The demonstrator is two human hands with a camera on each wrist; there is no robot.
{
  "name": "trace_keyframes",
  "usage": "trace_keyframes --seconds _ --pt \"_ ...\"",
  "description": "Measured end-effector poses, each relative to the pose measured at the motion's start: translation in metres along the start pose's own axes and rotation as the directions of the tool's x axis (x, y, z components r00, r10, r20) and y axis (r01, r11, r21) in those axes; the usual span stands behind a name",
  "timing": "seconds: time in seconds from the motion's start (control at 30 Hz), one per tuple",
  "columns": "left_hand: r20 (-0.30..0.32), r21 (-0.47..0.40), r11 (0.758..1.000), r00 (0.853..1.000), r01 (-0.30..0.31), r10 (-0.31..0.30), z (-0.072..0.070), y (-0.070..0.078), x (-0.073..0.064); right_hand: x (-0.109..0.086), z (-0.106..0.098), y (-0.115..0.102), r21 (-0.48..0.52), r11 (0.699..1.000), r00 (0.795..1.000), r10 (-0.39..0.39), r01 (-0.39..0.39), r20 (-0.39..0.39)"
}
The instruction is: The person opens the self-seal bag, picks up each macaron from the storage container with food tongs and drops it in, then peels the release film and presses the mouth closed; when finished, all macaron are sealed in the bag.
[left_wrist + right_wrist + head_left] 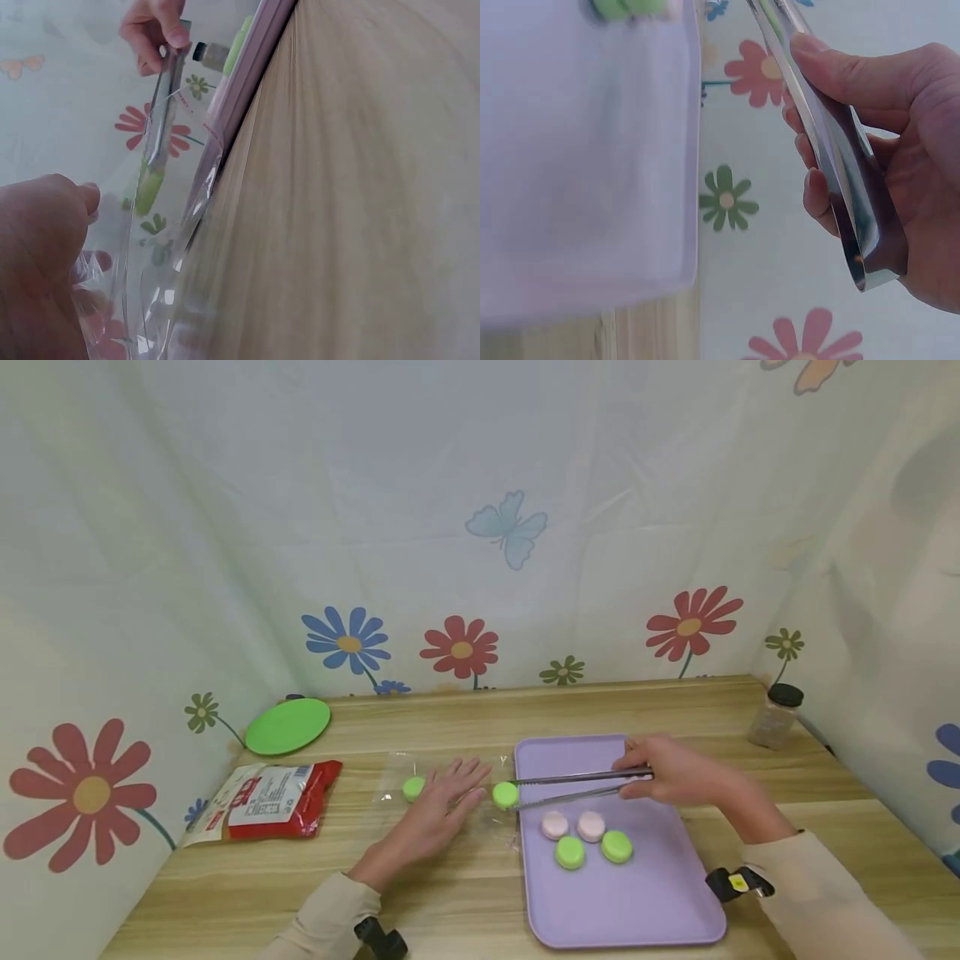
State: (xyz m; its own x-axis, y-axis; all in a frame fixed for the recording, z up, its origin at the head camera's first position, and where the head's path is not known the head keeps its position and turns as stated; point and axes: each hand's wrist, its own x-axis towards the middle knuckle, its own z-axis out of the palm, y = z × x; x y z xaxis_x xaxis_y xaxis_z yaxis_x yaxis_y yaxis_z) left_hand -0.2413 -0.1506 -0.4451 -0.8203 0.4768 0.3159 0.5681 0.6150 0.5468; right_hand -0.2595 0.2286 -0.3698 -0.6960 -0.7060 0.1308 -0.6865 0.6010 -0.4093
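Note:
My right hand (675,772) grips metal tongs (840,157) near their bent end, over the purple tray (622,910). The tong tips reach left past the tray's edge and sit on either side of a green macaron (506,795), at the mouth of a clear plastic bag (191,142). My left hand (438,806) lies over the bag with its fingers extended, touching the plastic. Another green macaron (413,788) shows just beyond the left hand, under the clear film. On the tray rest two pink macarons (591,827) and two green macarons (617,847).
A red and white food packet (273,802) lies on the wooden table (442,910) at the left. Behind it, a green plate (288,727) is near the curtain (375,485). A small jar with a black lid (776,717) stands at the back right.

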Motion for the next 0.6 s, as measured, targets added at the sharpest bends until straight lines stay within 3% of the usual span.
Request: trace_keyframes --seconds 0.17,0.33,0.6 --pt "0.013 0.012 1.0 1.0 0.009 -0.009 0.001 0.0 0.0 0.018 0.009 -0.015 -0.035 0.999 1.0 0.03 -0.029 0.005" --pt "-0.002 0.01 1.0 1.0 0.003 -0.003 0.002 0.0 0.001 0.036 0.019 -0.026 -0.071 0.997 1.0 0.007 -0.006 0.007" --pt "-0.01 0.011 1.0 1.0 -0.016 0.016 0.001 0.0 0.0 0.062 0.035 -0.042 -0.035 0.999 0.998 -0.026 0.028 0.059"
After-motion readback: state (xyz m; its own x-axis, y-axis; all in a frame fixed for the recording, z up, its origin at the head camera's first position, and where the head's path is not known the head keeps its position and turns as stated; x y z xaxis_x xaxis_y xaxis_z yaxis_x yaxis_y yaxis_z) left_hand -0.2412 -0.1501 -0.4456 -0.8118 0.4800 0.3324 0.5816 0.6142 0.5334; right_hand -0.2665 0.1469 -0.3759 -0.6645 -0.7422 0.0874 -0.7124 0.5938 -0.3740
